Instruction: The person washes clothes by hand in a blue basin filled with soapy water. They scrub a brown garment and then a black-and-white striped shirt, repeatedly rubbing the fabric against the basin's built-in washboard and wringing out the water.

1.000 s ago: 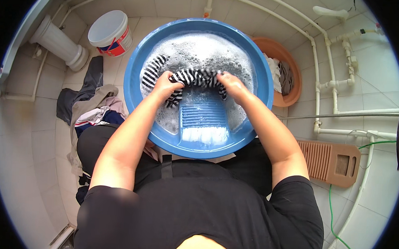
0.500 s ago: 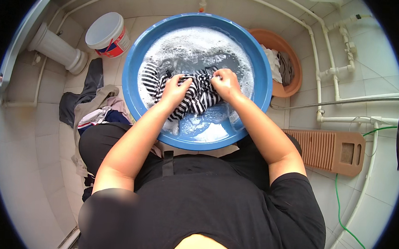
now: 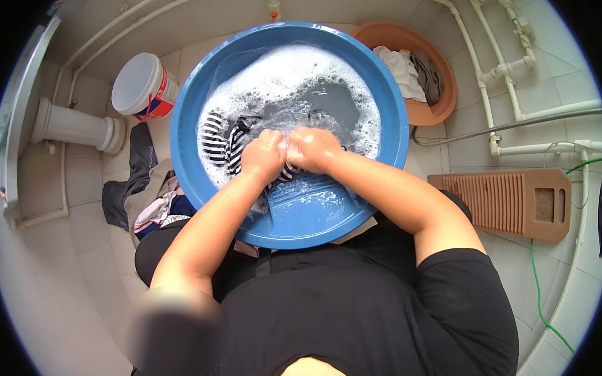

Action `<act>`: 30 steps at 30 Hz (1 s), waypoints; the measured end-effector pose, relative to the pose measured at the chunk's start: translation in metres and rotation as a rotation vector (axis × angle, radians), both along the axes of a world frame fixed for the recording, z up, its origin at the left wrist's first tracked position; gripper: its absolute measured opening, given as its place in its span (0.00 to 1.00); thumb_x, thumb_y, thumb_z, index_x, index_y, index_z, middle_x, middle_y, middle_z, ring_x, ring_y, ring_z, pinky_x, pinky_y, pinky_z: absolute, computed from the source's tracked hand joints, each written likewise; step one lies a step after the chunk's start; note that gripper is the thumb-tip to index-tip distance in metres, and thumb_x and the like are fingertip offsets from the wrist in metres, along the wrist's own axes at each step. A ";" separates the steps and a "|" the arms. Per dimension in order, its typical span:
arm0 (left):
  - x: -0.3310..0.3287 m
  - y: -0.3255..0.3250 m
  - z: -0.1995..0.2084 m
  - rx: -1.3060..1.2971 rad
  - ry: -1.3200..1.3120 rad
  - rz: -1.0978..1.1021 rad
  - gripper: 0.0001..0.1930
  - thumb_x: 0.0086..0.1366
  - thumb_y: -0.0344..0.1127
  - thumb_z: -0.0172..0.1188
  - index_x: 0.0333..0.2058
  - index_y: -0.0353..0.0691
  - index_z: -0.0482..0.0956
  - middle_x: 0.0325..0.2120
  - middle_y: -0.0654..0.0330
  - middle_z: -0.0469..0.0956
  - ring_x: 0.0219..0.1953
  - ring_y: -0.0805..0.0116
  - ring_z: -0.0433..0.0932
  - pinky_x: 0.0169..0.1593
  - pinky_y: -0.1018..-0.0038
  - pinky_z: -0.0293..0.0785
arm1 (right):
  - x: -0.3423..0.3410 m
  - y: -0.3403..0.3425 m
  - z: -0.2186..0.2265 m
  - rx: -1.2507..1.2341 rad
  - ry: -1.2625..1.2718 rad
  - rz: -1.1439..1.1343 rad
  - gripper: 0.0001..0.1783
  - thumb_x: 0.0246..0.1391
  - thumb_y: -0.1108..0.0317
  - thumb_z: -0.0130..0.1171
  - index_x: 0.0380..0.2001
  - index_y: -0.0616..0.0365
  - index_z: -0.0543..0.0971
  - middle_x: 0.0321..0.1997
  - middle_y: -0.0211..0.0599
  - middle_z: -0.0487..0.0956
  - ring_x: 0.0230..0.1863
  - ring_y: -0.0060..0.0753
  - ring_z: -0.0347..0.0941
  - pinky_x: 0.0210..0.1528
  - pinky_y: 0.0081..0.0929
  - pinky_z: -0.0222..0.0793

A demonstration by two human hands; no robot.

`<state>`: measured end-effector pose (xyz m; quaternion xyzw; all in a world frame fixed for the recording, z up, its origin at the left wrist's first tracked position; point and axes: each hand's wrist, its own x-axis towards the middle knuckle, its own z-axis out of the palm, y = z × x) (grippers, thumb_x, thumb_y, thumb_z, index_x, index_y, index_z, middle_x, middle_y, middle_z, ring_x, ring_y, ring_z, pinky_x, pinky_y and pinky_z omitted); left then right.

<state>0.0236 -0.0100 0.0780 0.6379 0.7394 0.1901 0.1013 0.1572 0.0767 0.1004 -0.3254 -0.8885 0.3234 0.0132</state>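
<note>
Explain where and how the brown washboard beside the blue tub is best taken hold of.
Probably by the right end of the brown washboard, coming from the right: the narrow slot near that edge looks like a handhold, with a slim bar to wrap fingers around. The ribbed left end lies close against the person's right knee, leaving less room.

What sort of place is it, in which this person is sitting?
Probably a bathroom or a small laundry room: white water pipes run along the tiled wall, a blue basin holds foamy water and striped cloth, and a brown washboard is at the person's right.
</note>
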 end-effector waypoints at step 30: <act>-0.004 0.016 -0.028 0.239 0.102 0.129 0.08 0.58 0.37 0.50 0.24 0.41 0.71 0.25 0.55 0.73 0.31 0.54 0.72 0.36 0.61 0.68 | -0.015 0.012 -0.003 -0.020 -0.022 -0.128 0.19 0.43 0.53 0.47 0.28 0.57 0.78 0.36 0.46 0.77 0.39 0.49 0.74 0.41 0.42 0.68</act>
